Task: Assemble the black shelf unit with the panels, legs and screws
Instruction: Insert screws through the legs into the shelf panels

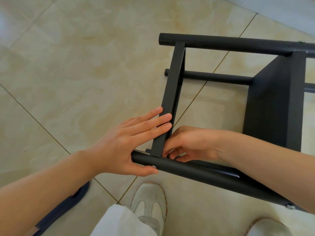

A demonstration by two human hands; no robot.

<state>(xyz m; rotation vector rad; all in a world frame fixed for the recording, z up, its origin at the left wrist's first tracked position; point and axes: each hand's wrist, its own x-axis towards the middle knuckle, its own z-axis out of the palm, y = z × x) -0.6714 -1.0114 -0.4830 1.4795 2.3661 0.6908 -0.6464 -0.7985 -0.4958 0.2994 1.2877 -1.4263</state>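
While tipped on the floor, black shelf unit: just ahead.
Joint: narrow black panel meets near tubular leg, lying left-right.
Left hand: flat, bracing panel.
Right hand: curled at joint; hold unclear.

Indoor room, likely a home: floor was glossy beige marble-patterned ceramic tiles with thin dark grout lines; pale wall base at far corner.

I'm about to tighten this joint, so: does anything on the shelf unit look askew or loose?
The narrow end panel slants between the far leg and near leg, unlike the wider panel; the lens may exaggerate it. A silver screw sticks out below the near leg's right end.
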